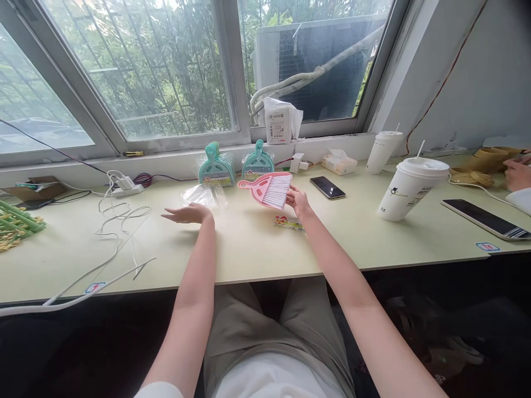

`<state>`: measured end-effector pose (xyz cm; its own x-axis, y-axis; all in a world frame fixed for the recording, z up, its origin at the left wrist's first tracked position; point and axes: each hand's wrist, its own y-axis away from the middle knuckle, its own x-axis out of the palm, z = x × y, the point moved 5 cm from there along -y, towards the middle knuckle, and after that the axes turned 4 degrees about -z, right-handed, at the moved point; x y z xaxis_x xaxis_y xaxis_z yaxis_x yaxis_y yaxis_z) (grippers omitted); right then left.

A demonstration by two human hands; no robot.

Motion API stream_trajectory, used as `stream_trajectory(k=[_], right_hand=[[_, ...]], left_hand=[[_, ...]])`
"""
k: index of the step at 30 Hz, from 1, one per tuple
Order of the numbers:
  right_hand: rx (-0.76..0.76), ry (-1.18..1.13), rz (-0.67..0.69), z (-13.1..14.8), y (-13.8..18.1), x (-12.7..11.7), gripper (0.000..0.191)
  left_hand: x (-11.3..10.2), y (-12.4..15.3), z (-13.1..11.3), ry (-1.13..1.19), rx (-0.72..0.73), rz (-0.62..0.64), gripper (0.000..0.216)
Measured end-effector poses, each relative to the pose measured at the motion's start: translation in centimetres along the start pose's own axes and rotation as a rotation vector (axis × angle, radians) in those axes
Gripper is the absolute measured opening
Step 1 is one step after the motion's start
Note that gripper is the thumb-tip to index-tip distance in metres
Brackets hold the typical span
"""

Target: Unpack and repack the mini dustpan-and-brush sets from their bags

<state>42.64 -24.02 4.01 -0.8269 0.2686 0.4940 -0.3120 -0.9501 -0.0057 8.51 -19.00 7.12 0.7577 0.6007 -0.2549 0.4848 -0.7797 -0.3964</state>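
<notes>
In my right hand (297, 200) is a small pink dustpan-and-brush set (267, 189), gripped at its bristle end above the table. The handle points left and white bristles face right. My left hand (188, 214) hovers with fingers stretched out to the left, holding nothing. Just behind it lie clear plastic bags (204, 196). A printed label card (289, 223) rests on the table under my right hand. Against the window ledge stand two groups of bagged teal dustpan sets, a left stack (216, 166) and a right one (258, 158).
White cables (124, 221) and a power strip (128, 187) lie at left, beside green stalks (19, 224). A phone (327, 187), tissue pack (339, 162), two white cups (410, 188) (384, 150) and another phone (485, 218) are at right. Another person's hand (518, 176) shows at far right.
</notes>
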Motion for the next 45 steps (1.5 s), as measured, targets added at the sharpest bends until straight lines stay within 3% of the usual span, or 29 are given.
stream_trajectory(k=[2, 4, 7, 9, 13, 15, 17, 19, 23, 25, 29, 32, 34, 36, 38, 40, 42, 45], right_hand=[[-0.01, -0.021, 0.024, -0.2, -0.1, 0.2, 0.039], [-0.019, -0.028, 0.075, -0.4, 0.0, 0.6, 0.042], [-0.014, 0.103, 0.197, -0.6, 0.4, 1.6, 0.044], [-0.026, 0.264, 0.202, -0.7, 0.7, 2.1, 0.046], [-0.274, 0.723, -0.043, 0.1, 1.2, 2.4, 0.056], [-0.391, 1.084, -0.047, 0.2, 2.2, 3.1, 0.057], [-0.363, 1.41, 0.091, -0.7, 3.8, 3.5, 0.058], [-0.264, 1.576, 0.296, -1.8, 6.3, 2.6, 0.06], [-0.339, 1.58, 0.756, -2.3, 12.2, -1.5, 0.064], [-0.359, 1.611, 0.821, -1.8, 12.9, -3.9, 0.062], [-0.274, 1.699, 0.634, -0.7, 7.8, -5.8, 0.067], [-0.175, 1.714, 0.295, 0.0, 1.4, -4.6, 0.073], [-0.299, 1.646, -0.004, 1.3, -1.3, -2.3, 0.07], [-0.529, 1.559, -0.19, 2.2, -1.8, 1.1, 0.059], [-0.718, 1.549, -0.123, 1.8, -0.8, 5.2, 0.05], [-0.775, 1.662, 0.066, 0.2, 0.7, 8.7, 0.039], [-0.76, 1.752, 0.104, -1.0, 1.8, 10.6, 0.034], [-0.727, 1.709, 0.103, -1.9, 2.8, 11.7, 0.036]], left_hand=[[1.1, 1.3, -1.2, 0.067, 0.013, -0.006, 0.047], [3.4, 3.1, -2.1, 0.167, -0.002, 0.081, 0.047], [8.9, 6.9, -2.7, 0.509, -0.147, 0.612, 0.051], [10.5, 8.3, -2.4, 0.546, -0.213, 0.734, 0.044], [9.7, 7.0, -1.2, 0.607, -0.261, 0.473, 0.028], [8.7, 5.9, -1.0, 0.652, -0.285, 0.371, 0.026], [8.0, 5.0, -0.7, 0.657, -0.33, 0.324, 0.027], [7.5, 4.3, -0.1, 0.657, -0.375, 0.283, 0.027], [8.0, 3.0, 1.7, 0.685, -0.437, 0.221, 0.026], [8.7, 2.8, 2.5, 0.693, -0.453, 0.228, 0.024], [9.5, 3.4, 2.5, 0.673, -0.436, 0.325, 0.02], [9.5, 4.6, 1.4, 0.673, -0.396, 0.469, 0.021], [9.6, 5.5, 0.6, 0.656, -0.359, 0.558, 0.023], [9.9, 6.3, -0.2, 0.612, -0.307, 0.613, 0.023], [10.4, 7.0, -0.8, 0.578, -0.226, 0.634, 0.023], [11.0, 7.5, -1.3, 0.57, -0.148, 0.637, 0.025], [11.2, 7.5, -1.5, 0.569, -0.112, 0.612, 0.027], [11.0, 7.0, -1.4, 0.583, -0.084, 0.561, 0.027]])
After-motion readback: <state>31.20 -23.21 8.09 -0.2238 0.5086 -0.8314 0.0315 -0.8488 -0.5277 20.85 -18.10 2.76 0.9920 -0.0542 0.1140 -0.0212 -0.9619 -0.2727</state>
